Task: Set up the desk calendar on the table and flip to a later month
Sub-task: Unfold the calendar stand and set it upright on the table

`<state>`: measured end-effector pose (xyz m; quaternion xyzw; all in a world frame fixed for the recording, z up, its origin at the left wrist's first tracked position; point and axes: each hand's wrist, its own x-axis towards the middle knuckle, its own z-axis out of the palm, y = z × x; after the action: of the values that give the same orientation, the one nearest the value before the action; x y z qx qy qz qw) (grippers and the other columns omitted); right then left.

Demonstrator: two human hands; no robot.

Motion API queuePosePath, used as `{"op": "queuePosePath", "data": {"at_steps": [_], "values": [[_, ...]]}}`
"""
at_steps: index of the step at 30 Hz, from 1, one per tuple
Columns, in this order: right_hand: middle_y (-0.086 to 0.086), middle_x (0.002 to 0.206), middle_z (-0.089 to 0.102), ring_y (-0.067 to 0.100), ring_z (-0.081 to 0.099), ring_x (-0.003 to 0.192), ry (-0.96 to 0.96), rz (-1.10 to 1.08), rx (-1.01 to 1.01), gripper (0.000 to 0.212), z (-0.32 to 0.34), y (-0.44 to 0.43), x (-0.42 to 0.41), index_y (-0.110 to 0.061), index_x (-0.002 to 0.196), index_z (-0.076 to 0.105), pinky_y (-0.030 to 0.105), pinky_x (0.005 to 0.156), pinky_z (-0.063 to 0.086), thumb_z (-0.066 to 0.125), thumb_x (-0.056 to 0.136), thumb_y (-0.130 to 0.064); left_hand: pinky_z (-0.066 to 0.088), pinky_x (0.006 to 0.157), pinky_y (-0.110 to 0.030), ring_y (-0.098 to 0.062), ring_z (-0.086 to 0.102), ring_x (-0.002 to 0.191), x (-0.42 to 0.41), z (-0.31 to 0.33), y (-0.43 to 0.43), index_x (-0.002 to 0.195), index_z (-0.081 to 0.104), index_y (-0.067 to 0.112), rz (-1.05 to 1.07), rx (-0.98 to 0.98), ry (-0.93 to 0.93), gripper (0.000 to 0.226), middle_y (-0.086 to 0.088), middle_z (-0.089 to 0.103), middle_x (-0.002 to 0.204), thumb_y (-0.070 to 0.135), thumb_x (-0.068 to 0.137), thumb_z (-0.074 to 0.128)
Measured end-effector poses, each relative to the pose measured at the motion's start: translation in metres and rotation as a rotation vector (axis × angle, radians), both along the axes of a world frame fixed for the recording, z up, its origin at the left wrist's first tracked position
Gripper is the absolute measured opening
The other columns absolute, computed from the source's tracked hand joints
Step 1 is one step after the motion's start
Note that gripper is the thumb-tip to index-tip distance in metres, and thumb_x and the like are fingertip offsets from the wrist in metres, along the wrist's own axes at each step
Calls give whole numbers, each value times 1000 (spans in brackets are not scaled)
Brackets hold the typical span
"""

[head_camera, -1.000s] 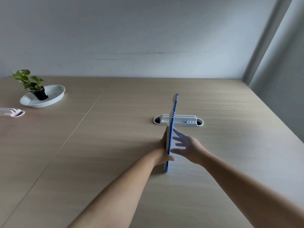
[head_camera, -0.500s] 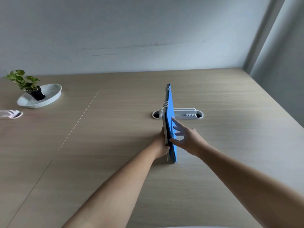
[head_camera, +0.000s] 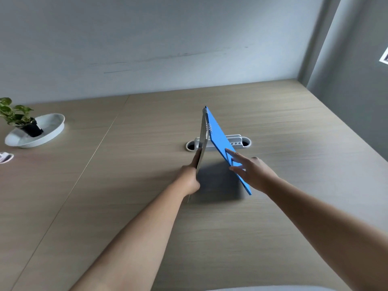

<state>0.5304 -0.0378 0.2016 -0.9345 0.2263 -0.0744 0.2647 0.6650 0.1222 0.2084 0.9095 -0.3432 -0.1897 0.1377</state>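
Note:
The desk calendar (head_camera: 219, 134) stands on the wooden table (head_camera: 126, 206) in the middle of the view, seen edge-on, with a wire spiral at its top. Its two panels are spread into a tent: a pale left panel and a blue right panel. My left hand (head_camera: 190, 177) grips the lower part of the left panel. My right hand (head_camera: 252, 171) rests with spread fingers on the outer face of the blue panel. The printed pages are hidden from this angle.
A white cable port with a socket strip (head_camera: 237, 141) lies in the table just behind the calendar. A white dish (head_camera: 50, 127) with a small potted plant (head_camera: 19, 118) sits far left, a small white object (head_camera: 5, 157) near it. Walls close the back and right.
The calendar's two panels, pressed together a second ago, have swung apart into a tent. My right hand moved right with the blue panel. The view shifted slightly.

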Motion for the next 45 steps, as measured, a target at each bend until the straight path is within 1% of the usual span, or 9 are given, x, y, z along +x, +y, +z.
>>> {"op": "queuePosePath", "data": {"at_steps": [5,11,18,24,27,30,32,39,45], "values": [[19,104,70,41,64,89,22,-9,-124,51,5,-2,0,-40,143,25,39,74,52,42,94,-34,53,75,-36,-36,64,96,3,7,-3,151,10,32,8,42,-38,88,-18,64,110,4,80,53],[15,110,65,39,63,83,89,-86,-343,68,4,-6,0,-26,148,17,33,64,42,47,87,-21,46,68,-32,-27,55,74,0,12,-4,151,12,28,-12,88,-48,82,-9,51,90,3,83,51],[27,108,60,42,59,97,209,-144,-123,59,6,-1,8,-24,145,28,33,68,39,46,88,-25,47,62,-35,-29,59,74,-8,5,-5,151,1,38,-14,-32,-12,91,-11,61,86,9,81,52],[22,103,64,36,60,84,133,-104,31,66,-3,17,18,-27,145,28,32,65,43,50,83,-22,51,94,-35,-23,58,118,-22,1,-23,145,21,29,-27,-198,325,96,-1,61,127,30,68,79],[16,102,70,32,63,81,65,-136,152,70,-8,20,15,-30,144,30,35,68,52,51,78,-19,49,84,-30,-19,60,103,-30,-1,-31,144,25,28,5,-275,360,97,3,61,114,22,67,83],[11,82,70,23,59,62,-44,-156,349,36,-9,26,12,-26,109,60,34,56,51,50,77,-13,53,91,-35,-20,64,104,-32,-4,-39,149,20,37,114,-418,456,107,1,65,119,31,63,85],[14,77,67,30,61,67,-36,-183,385,9,-9,29,11,-12,78,59,40,61,55,50,78,-12,53,90,-36,-24,64,109,-34,-3,-42,149,9,46,67,-351,363,116,-1,63,124,37,61,84],[15,80,69,33,65,76,-38,-154,307,13,-8,27,11,-5,76,59,38,65,55,49,81,-12,53,82,-34,-31,63,107,-32,-7,-43,146,-15,49,-92,-186,80,114,-9,61,130,23,73,70],[17,91,69,34,64,80,38,-143,52,48,-6,3,13,-23,131,46,40,67,55,43,84,-18,47,58,-27,-21,62,78,-13,-4,-29,142,-16,54,-15,-224,115,110,-9,65,120,10,76,59]]}}
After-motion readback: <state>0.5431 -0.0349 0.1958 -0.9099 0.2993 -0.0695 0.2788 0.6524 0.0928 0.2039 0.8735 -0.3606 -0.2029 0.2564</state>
